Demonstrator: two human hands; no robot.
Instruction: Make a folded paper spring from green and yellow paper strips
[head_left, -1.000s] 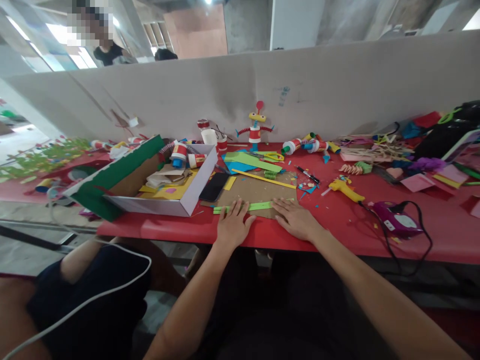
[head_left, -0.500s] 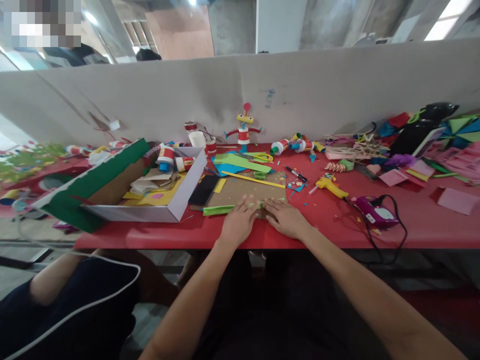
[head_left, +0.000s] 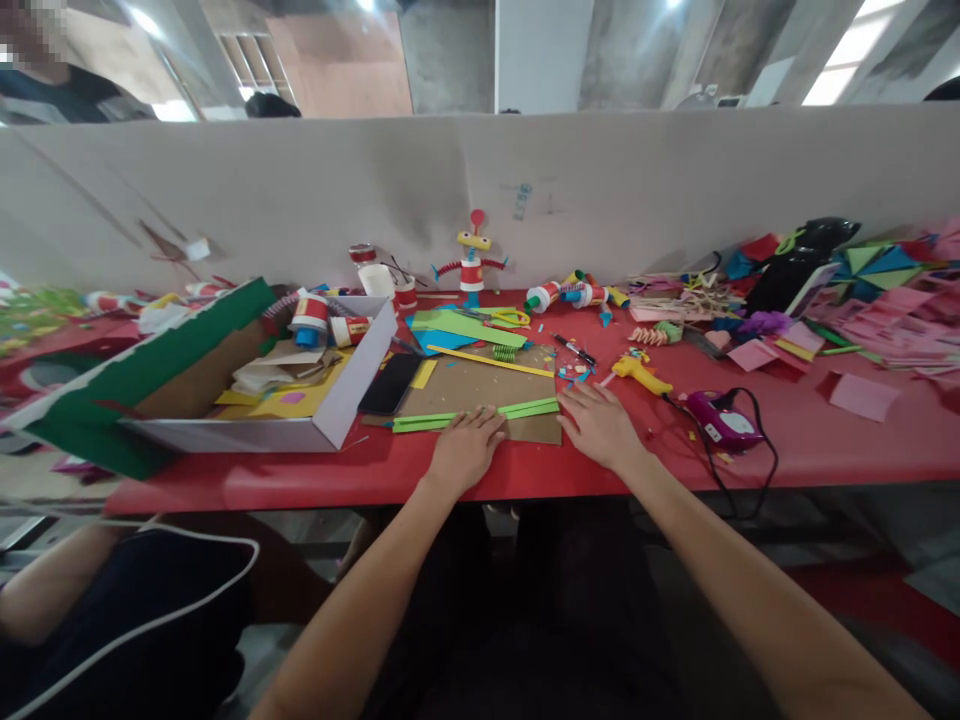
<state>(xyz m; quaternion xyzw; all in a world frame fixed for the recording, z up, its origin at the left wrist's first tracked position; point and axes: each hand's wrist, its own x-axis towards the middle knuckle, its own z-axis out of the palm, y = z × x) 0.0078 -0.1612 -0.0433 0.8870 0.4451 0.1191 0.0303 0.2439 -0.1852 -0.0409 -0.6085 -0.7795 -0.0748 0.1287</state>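
A red table [head_left: 409, 470] runs beneath the left hand [head_left: 466, 445] and right hand [head_left: 601, 425]; left of both stands a green-and-white box [head_left: 225, 435]. Under their fingers lies a cardboard sheet [head_left: 480, 380], and a phone [head_left: 391, 383] rests left of the left hand. The folded green strip [head_left: 529, 408] passes beneath the left hand, which is flat, grasping nothing; the right hand, fingers extended and loose, meets its right end
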